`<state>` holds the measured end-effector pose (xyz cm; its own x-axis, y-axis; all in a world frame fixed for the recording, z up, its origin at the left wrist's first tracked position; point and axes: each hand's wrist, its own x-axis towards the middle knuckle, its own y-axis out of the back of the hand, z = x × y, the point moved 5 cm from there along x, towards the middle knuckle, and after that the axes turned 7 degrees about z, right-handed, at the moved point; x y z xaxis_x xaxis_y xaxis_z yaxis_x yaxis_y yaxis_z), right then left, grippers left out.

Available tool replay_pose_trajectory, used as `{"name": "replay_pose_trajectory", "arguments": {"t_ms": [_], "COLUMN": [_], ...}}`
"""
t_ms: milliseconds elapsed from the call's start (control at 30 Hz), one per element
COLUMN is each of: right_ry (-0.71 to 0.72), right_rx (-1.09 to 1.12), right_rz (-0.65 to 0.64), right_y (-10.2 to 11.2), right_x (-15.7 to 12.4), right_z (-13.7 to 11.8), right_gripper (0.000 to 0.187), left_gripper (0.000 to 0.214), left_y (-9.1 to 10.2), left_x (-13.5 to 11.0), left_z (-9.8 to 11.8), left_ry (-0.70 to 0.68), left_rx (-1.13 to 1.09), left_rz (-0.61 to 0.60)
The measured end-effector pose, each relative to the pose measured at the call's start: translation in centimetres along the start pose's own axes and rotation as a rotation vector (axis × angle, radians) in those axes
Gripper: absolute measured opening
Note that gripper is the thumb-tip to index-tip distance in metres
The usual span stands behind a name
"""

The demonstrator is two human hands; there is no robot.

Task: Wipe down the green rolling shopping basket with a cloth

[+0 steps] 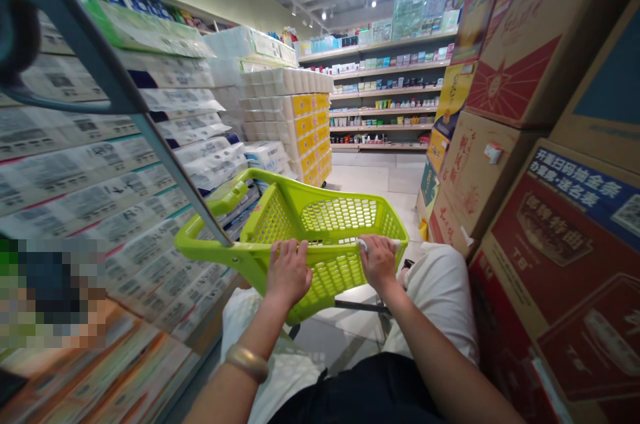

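Observation:
A lime-green plastic shopping cart [350, 200] stands right in front of me, turned sideways. Nothing shows inside the part of its basket that I can see. My left hand [289, 272] is closed over the near rim, its fingers hooked over the edge. A gold-coloured bangle [247, 363] circles that wrist. Further right on the same rim, my right hand [378, 263] is closed too. Something small and white shows by its fingers, too small to make out. From the cart's left end a grey metal pole [173, 171] slants to the upper left, carrying a dark grey bracket [95, 51].
Wrapped paper packs [60, 164] are piled high on the left, and yellow-and-white packs [310, 127] stand behind the cart. Stacked cartons [500, 171] line the right side closely. Shelves [385, 87] of small boxes and bottles cross the far end, beyond the tiled floor [370, 175].

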<state>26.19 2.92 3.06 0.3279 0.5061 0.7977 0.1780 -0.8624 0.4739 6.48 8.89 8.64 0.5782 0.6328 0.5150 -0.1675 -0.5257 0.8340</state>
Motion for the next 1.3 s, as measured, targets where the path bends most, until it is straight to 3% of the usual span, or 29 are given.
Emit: {"name": "replay_pose_trajectory", "arguments": {"t_ms": [67,133,300,400,533,633,700,800,967,1033,1133,1233,1300], "right_ry": [-0.073,-0.136,-0.026,0.024,0.053,-0.039,-0.113,-0.146,0.003,0.035,0.046,-0.043,-0.108], "right_rx": [-0.038,-0.062,0.04,0.067,0.038,-0.023,-0.06,-0.062,0.065,0.073,0.044,-0.013,-0.041], "right_rz": [0.04,0.069,-0.026,-0.079,-0.067,0.027,0.081,0.103,-0.053,-0.08,-0.059,0.025,0.059], "right_y": [0.3,0.1,-1.9,-2.1,-0.8,0.5,0.8,0.2,-1.8,-1.7,-0.8,-0.1,-0.3], "right_x": [0.0,0.0,0.1,0.0,-0.1,-0.2,-0.3,-0.2,-0.2,-0.2,-0.3,-0.3,-0.3], "right_z": [1.2,0.9,-4.8,-6.0,-2.7,0.9,2.0,0.3,-5.1,-5.1,-2.8,-0.9,-1.4], "right_gripper": [0.026,0.026,0.021,0.02,0.02,0.023,0.026,0.026,0.02,0.02,0.021,0.022,0.023], "left_gripper": [0.044,0.043,0.043,0.043,0.041,0.04,0.04,0.04,0.04,0.04,0.041,0.041,0.041], "left_y": [0.0,0.1,0.2,0.2,0.1,0.1,0.1,0.2,0.3,0.2,0.0,0.0,0.1], "left_x": [0.0,0.1,0.1,0.0,-0.1,-0.1,0.0,0.1,0.0,-0.2,-0.3,-0.2,-0.1], "left_z": [0.2,0.3,0.4,0.2,0.0,0.1,0.3,0.6,0.5,0.3,0.2,0.5,0.7], "left_ry": [0.003,0.008,0.024,0.02,0.01,0.011,0.016,0.024,0.027,0.022,0.019,0.025,0.031], "left_rx": [0.0,0.001,-0.008,-0.01,-0.013,-0.013,-0.008,-0.003,0.001,0.0,-0.01,-0.019,-0.02], "left_rz": [0.002,0.01,0.003,0.001,0.007,0.016,0.024,0.027,0.016,0.013,0.018,0.031,0.037]}}
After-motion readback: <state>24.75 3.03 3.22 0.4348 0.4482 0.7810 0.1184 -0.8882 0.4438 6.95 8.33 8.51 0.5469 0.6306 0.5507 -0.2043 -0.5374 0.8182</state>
